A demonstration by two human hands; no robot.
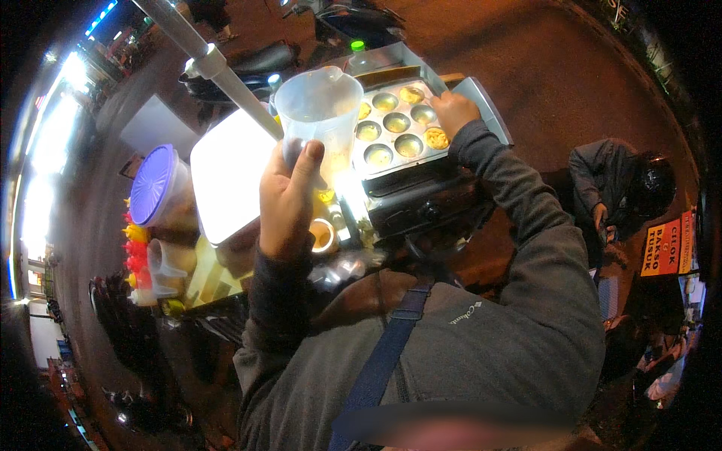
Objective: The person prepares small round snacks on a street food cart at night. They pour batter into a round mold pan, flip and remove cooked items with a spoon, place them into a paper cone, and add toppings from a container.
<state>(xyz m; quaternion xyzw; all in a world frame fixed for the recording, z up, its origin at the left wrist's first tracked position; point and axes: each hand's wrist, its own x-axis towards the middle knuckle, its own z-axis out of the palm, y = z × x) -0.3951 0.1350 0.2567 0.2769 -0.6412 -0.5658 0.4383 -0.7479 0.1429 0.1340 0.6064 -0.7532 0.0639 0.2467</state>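
My left hand is closed round the handle of a translucent plastic measuring jug, raised beside a metal pan. The jug looks mostly empty, though its lower part is partly hidden. The pan has several round moulds holding yellow batter or egg; the portion near its right side looks thicker and more golden. Over the pan's right edge is my right hand, fingers curled; whether it grips something small cannot be made out. Below the pan sits a black stove with a knob.
A glaring white panel and a pale pole stand left of the jug. Further left are a purple-lidded tub and several squeeze bottles. A green-capped bottle stands behind the pan. Another person is at the right.
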